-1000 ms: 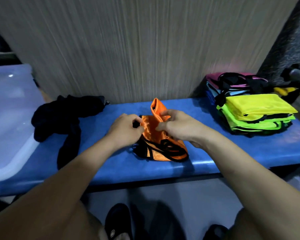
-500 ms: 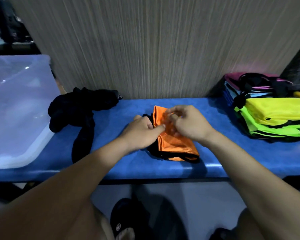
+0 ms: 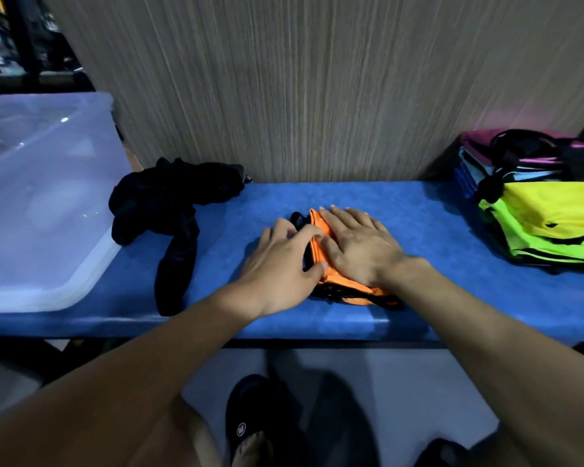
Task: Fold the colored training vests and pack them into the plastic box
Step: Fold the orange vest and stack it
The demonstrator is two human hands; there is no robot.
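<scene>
An orange vest (image 3: 331, 281), folded small with black trim along its edges, lies near the middle of the blue worktop (image 3: 435, 298), close to the front edge; the right hand (image 3: 358, 247) lies flat on top of it, fingers straight and close together, pointing away toward the wall; the left hand (image 3: 284, 261) rests just beside it on the vest's left edge, fingers loosely bent over the black trim and the thumb touching the orange cloth, and whether it pinches the fabric or only presses on it I cannot tell; the two hands touch each other at the vest's left side.

A clear plastic box (image 3: 91, 264) sits at the left end of the worktop, well apart from the vest; its contents are too blurred to make out; between the box and the hands lies a crumpled black garment (image 3: 169, 197), one part of it trailing toward the front edge.

At the right end a stack of folded vests (image 3: 547, 214) rests on the worktop; yellow and bright green pieces lie nearest, with blue, light blue and pink ones behind, all edged in black; a wood-grain panel (image 3: 317, 89) stands upright behind the worktop; below, a foot in a black sandal (image 3: 246, 423) shows on the pale floor (image 3: 418, 399).
</scene>
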